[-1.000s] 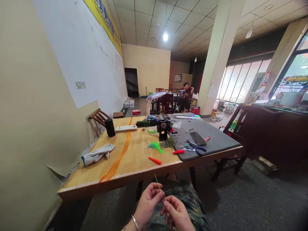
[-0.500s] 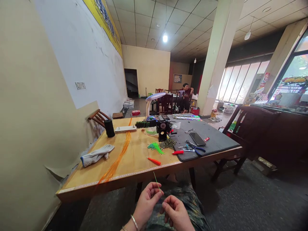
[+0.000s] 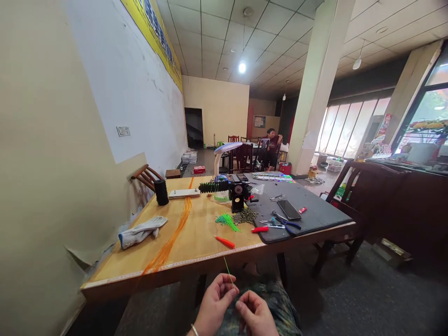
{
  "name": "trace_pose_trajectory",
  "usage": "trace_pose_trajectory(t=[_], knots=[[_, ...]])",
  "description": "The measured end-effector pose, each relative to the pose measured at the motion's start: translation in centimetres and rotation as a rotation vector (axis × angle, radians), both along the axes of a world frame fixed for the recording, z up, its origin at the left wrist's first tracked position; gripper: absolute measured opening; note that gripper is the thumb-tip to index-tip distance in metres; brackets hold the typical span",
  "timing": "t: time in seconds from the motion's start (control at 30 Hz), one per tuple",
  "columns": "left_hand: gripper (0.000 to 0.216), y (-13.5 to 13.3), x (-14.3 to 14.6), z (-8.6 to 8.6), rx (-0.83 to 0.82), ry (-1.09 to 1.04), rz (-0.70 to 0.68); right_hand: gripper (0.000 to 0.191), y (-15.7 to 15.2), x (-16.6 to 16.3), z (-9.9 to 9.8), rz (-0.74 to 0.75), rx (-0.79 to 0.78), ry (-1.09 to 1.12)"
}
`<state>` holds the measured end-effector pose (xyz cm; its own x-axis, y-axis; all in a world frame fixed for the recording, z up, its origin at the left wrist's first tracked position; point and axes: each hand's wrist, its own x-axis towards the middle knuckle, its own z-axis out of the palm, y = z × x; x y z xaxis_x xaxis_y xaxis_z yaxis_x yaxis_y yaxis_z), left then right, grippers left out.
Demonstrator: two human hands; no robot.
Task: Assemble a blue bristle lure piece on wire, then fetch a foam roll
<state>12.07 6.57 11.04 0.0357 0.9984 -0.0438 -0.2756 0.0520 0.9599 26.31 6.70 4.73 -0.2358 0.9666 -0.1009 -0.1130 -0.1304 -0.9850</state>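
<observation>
Green strand point(image 3: 227, 267) — lower end indistinct.

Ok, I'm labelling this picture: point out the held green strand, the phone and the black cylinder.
Green strand point(image 3: 227, 266), head view: its upper part.
Phone point(image 3: 289, 209), head view: screen.
Black cylinder point(image 3: 161, 192), head view: side.

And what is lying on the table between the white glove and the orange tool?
In the head view, orange strands lie between the white glove and the orange tool.
</observation>
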Motion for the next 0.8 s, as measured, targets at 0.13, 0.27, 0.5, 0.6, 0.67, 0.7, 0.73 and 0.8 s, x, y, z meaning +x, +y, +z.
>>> trace_pose_trajectory(t=[0.13,0.27,0.5,0.6,0.67,0.7,0.73,0.8], knots=[[0.054,0.0,0.1,0.0,-0.015,-0.024,-0.045,0.069,0.0,-0.3,0.8,-0.025,-0.001,-0.005],[0.054,0.1,-0.3,0.1,-0.003,0.021,0.005,0.07,0.2,-0.3,0.4,0.003,-0.009,0.017],[0.058,0.0,0.1,0.0,-0.029,-0.039,-0.041,0.062,0.3,-0.3,0.7,-0.027,0.05,-0.008],[0.058,0.0,-0.2,-0.1,-0.014,-0.01,-0.016,0.064,0.0,-0.4,1.3,-0.047,0.016,0.003],[0.054,0.1,-0.3,-0.1,0.011,0.021,0.013,0.064,-0.2,-0.5,1.7,-0.052,-0.003,0.003],[0.052,0.1,-0.4,-0.1,0.023,0.032,0.021,0.062,-0.3,-0.5,2.0,-0.051,-0.004,-0.006],[0.051,0.1,-0.4,-0.1,0.03,0.037,0.025,0.059,-0.4,-0.5,2.2,-0.054,0.0,-0.019],[0.051,0.1,-0.3,-0.1,0.029,0.035,0.017,0.056,-0.4,-0.6,2.7,-0.071,0.012,-0.037]])
